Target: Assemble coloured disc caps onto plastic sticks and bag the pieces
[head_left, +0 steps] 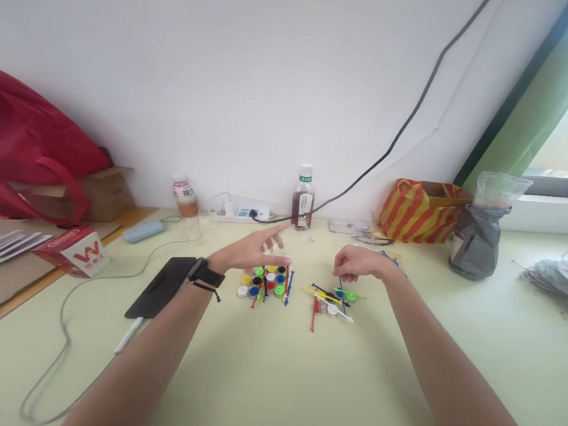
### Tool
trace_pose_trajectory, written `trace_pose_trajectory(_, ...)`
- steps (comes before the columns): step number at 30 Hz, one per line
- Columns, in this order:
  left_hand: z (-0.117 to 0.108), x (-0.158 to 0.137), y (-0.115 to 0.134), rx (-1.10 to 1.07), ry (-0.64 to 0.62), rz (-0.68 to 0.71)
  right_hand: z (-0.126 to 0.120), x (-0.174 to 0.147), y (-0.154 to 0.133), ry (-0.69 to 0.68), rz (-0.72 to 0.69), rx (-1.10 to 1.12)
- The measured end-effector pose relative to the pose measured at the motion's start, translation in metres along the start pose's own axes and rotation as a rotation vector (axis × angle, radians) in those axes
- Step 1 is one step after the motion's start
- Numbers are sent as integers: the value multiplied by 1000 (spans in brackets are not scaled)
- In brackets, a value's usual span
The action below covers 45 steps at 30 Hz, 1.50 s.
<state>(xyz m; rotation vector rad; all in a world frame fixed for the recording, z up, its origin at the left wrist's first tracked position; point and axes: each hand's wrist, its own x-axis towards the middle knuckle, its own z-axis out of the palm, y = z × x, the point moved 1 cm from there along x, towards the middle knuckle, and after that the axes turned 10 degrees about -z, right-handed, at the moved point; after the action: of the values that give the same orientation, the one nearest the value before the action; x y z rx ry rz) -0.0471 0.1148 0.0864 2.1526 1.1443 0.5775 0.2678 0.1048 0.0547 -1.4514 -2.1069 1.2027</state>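
Note:
My left hand (pixel 255 247), fingers spread and holding nothing, hovers over a grouped set of round coloured pieces (pixel 271 277) in white, yellow, black, blue, red and green. Thin coloured arrows (pixel 287 287) lie across and beside these pieces. My right hand (pixel 357 263) is closed in a pinch above a looser pile. From its fingertips a slim blue arrow (pixel 342 296) slants down into that pile. Around it lie a white arrow (pixel 342 310), a red arrow (pixel 313 314), a yellow arrow (pixel 323 295) and a green round piece (pixel 351 296). The right fingertips are partly hidden.
A black tablet (pixel 160 288) with a white cable lies under my left forearm. By the wall stand a dark drink bottle (pixel 303 198), another bottle (pixel 185 197), a power strip (pixel 244 210) and a striped bag (pixel 417 212). A red-and-white box (pixel 73 251) sits left; a grey bag (pixel 477 241) stands right.

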Motion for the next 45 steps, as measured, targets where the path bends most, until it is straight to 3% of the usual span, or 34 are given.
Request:
trace_pose_trajectory(5, -3, -2, -2, -82, -71, -23, -25, -19, -3, 46, -44, 56)
trace_pose_trajectory(12, -7, -7, 11, -167, -238, -50, -53, -50, -28, 297, -238, 49)
trace_pose_trajectory(17, -4, -9, 16, -244, -318, -56, -52, -66, -62, 592, -528, 160)
trace_pose_trajectory(21, 4, -8, 21, -333, -383, -29, -38, -61, -78, 653, -633, 165)
trace_pose_trajectory(28, 19, -4, 29, -512, -463, -11, -7, -28, -78, 477, -636, -43)
trace_pose_trajectory(32, 17, -4, 27, -476, -495, -15, -19, -30, -59, 451, -436, -238)
trace_pose_trajectory(34, 15, -4, 25, -450, -501, -10, -29, -34, -43, 258, -281, -313)
trace_pose_trajectory(36, 13, -4, 23, -428, -494, -17, -35, -37, -25, -22, -147, -373)
trace_pose_trajectory(39, 11, -5, 23, -391, -483, -30, -35, -32, -4, -344, -27, -425)
trace_pose_trajectory(42, 10, -7, 27, -370, -506, -51, -27, -21, 9, -453, 32, -431)
trace_pose_trajectory(45, 8, -8, 28, -368, -527, -98, -24, -12, 15, -430, 14, -403)
